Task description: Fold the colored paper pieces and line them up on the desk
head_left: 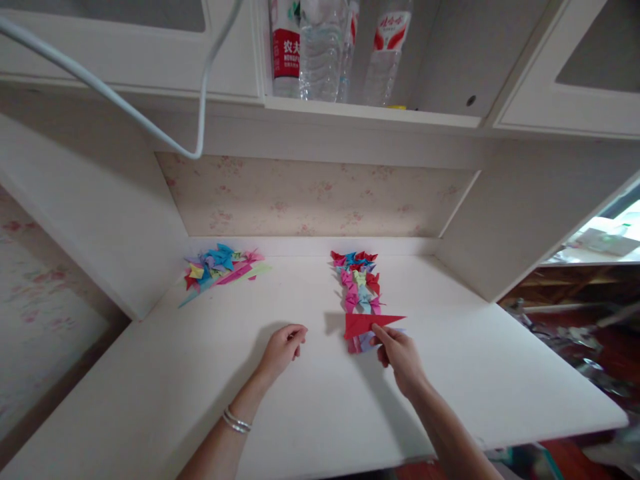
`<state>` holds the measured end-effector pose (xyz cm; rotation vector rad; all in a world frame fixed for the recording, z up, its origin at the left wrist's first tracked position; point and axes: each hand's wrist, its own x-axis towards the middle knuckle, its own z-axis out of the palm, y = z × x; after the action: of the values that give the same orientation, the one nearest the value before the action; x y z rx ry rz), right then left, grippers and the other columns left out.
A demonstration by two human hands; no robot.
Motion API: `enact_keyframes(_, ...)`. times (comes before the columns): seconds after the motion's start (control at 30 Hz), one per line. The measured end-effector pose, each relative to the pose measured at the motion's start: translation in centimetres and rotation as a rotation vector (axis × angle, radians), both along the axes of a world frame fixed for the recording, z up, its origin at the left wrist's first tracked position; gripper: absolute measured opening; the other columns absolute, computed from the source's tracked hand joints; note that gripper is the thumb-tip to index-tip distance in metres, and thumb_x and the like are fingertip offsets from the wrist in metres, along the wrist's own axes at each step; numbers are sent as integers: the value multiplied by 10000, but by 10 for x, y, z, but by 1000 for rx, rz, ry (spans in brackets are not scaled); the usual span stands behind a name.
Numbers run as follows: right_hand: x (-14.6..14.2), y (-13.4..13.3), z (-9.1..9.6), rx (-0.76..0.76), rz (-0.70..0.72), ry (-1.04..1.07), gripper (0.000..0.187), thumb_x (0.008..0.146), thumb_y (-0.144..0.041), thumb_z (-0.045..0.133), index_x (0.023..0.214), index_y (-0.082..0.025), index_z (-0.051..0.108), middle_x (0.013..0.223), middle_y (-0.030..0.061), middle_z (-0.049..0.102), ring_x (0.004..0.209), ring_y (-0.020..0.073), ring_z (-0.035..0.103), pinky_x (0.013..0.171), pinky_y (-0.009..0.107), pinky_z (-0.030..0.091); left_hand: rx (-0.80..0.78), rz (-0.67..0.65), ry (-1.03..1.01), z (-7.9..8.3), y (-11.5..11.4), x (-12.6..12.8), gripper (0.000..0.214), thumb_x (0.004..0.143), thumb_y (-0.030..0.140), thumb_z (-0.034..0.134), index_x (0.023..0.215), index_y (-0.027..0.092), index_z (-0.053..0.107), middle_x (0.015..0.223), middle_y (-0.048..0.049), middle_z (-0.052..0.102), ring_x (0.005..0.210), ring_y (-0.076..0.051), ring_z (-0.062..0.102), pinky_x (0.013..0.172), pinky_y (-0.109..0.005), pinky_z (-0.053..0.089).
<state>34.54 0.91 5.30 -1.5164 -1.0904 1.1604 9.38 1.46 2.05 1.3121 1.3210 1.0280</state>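
My right hand [401, 357] pinches a red folded paper triangle [361, 325] near its lower edge, with the long tip pointing right. The triangle is over the near end of a cluster of folded paper pieces [361, 279] in red, blue, pink and pale green. Pink and lilac paper [361, 343] shows from under it, partly hidden. My left hand [283, 348], with silver bangles on its wrist, is a loosely closed fist to the left of the triangle. No object shows in its fingers.
A second heap of coloured folded paper [220, 263] lies at the back left of the white desk [300, 413]. Plastic bottles [323, 57] stand on the shelf above. A white cable or rod [150, 130] hangs down at the upper left.
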Motion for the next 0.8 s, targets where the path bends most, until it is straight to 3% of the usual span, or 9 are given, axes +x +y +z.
enact_keyframes(0.2, 59, 7, 1, -85, -123, 17, 366, 695, -495, 681, 658, -141, 594, 624, 14, 601, 374, 55, 411, 347, 210, 258, -19, 6, 4, -1, 3, 0, 344, 787, 456, 540, 868, 142, 657, 699, -4, 579, 495, -85, 468, 428, -192, 326)
enact_keyframes(0.43, 72, 12, -12, -148, -79, -91, 339, 724, -466, 611, 655, -135, 609, 627, 40, 619, 398, 79, 456, 385, 231, 320, -27, -12, 31, 2, 1, 1, 352, 783, 461, 539, 866, 140, 656, 708, -5, 579, 502, -87, 465, 443, -195, 334)
enact_keyframes(0.57, 72, 18, -27, -136, 21, -452, 365, 822, -434, 458, 686, -147, 637, 661, 72, 673, 448, 122, 554, 447, 247, 383, -6, -17, 64, -1, 1, 0, 358, 799, 475, 522, 838, 143, 653, 683, 0, 567, 501, -92, 466, 452, -201, 335)
enact_keyframes(0.67, 74, 21, -33, -111, 33, -654, 344, 818, -399, 482, 647, -156, 657, 622, 90, 677, 540, 172, 616, 514, 260, 384, 12, -11, 92, -4, 1, 0, 353, 811, 469, 510, 841, 149, 658, 667, 6, 562, 500, -94, 463, 460, -204, 334)
enact_keyframes(0.8, 73, 20, -35, -79, 47, -894, 321, 834, -399, 483, 739, -182, 700, 776, 129, 722, 733, 239, 663, 590, 286, 365, 47, -28, 125, -6, 1, 0, 335, 817, 440, 506, 858, 150, 669, 691, 0, 578, 523, -99, 483, 480, -206, 344)
